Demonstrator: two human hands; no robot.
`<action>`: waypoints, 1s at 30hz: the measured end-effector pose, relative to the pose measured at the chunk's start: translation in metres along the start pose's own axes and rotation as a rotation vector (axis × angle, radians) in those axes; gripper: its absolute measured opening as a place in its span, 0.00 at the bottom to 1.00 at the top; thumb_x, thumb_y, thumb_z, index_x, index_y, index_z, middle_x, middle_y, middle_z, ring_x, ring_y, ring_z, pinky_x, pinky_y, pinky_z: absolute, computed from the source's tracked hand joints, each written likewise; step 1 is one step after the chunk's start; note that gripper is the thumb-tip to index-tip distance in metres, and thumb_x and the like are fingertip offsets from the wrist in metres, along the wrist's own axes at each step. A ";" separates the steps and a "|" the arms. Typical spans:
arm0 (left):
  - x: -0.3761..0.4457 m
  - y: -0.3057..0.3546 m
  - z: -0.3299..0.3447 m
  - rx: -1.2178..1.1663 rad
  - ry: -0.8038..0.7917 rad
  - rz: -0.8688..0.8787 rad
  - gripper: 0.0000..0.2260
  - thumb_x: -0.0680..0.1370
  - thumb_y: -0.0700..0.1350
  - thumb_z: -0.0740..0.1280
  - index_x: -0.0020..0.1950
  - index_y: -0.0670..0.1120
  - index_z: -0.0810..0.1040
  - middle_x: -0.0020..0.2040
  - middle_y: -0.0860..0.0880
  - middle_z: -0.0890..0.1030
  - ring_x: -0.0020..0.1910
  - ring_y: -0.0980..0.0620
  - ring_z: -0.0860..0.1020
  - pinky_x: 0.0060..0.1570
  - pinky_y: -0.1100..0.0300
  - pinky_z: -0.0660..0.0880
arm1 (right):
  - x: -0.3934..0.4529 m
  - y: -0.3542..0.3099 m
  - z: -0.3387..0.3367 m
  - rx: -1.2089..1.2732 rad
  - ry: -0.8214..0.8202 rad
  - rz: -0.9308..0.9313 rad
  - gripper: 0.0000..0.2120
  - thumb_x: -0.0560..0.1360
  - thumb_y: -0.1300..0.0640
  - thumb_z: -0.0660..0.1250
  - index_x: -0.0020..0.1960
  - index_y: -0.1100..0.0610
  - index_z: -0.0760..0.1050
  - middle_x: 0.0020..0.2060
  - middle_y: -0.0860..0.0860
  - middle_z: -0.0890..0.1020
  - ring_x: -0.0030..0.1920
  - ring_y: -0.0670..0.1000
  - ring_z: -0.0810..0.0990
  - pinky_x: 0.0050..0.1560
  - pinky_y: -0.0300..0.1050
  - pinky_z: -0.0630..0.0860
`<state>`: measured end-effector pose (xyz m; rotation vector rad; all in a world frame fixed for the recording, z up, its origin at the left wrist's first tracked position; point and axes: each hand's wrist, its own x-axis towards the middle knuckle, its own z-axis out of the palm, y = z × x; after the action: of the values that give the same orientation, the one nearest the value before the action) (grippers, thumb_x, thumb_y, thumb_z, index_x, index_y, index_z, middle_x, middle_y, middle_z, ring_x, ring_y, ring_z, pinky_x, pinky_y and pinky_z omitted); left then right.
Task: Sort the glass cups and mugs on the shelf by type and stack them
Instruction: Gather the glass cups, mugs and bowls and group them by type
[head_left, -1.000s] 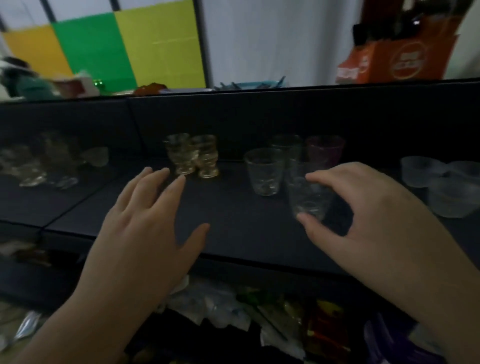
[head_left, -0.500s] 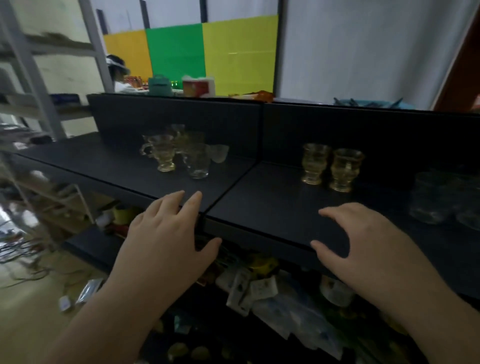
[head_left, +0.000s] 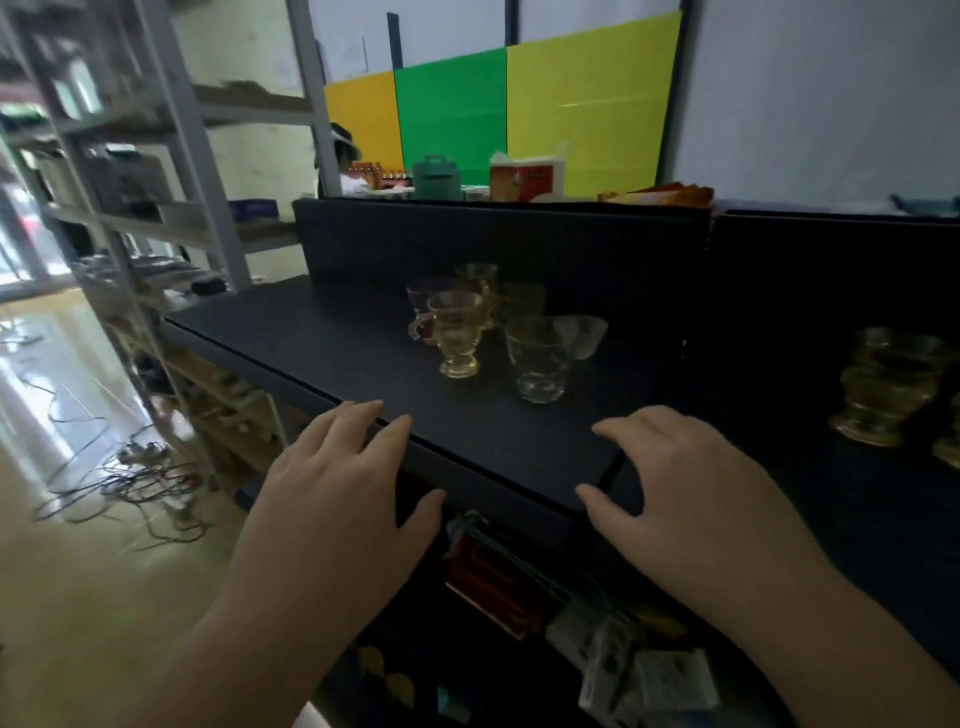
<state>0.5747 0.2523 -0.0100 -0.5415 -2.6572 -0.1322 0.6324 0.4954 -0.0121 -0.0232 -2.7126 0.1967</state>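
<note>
A cluster of glassware stands on the dark shelf (head_left: 322, 338). At its front are an amber footed mug with a handle (head_left: 454, 332) and a clear tumbler (head_left: 537, 358). Behind them sit more amber mugs (head_left: 514, 301) and a small clear cup (head_left: 587, 335). On the neighbouring shelf section at the right stands an amber footed glass (head_left: 885, 384). My left hand (head_left: 343, 493) hovers at the shelf's front edge, fingers spread, holding nothing. My right hand (head_left: 685, 488) is over the same edge, also empty, short of the tumbler.
A grey metal rack (head_left: 171, 156) with clutter stands to the left. Cables (head_left: 135, 473) lie tangled on the floor. Packaged goods (head_left: 613, 654) fill the space under the shelf. Boxes (head_left: 527, 179) sit on top behind the shelf's back panel.
The view has swung left along the shelf, from the clear tumblers past the amber glasses to the mug cluster. Both hands stayed open and empty and moved along.
</note>
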 end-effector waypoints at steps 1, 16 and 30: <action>0.009 -0.009 0.001 0.008 0.003 -0.007 0.31 0.71 0.63 0.66 0.68 0.46 0.74 0.66 0.45 0.75 0.66 0.44 0.71 0.61 0.44 0.72 | 0.015 -0.006 0.005 0.022 -0.003 -0.020 0.27 0.75 0.36 0.61 0.71 0.45 0.67 0.60 0.42 0.73 0.58 0.44 0.71 0.54 0.40 0.72; 0.136 -0.124 0.067 -0.168 -0.003 0.164 0.32 0.73 0.66 0.60 0.74 0.53 0.66 0.71 0.52 0.69 0.70 0.50 0.65 0.66 0.56 0.64 | 0.123 -0.096 0.066 0.017 -0.075 0.016 0.25 0.73 0.33 0.59 0.67 0.40 0.68 0.55 0.37 0.73 0.55 0.42 0.73 0.53 0.40 0.74; 0.310 -0.177 0.117 -0.501 -0.022 0.546 0.35 0.72 0.64 0.65 0.76 0.56 0.59 0.72 0.51 0.63 0.70 0.49 0.64 0.64 0.53 0.67 | 0.187 -0.163 0.099 -0.157 0.123 0.499 0.33 0.73 0.35 0.63 0.75 0.43 0.60 0.61 0.39 0.72 0.58 0.40 0.72 0.50 0.36 0.67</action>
<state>0.2009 0.2189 0.0134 -1.4037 -2.3821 -0.6316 0.4235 0.3293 -0.0020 -0.7346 -2.5445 0.1190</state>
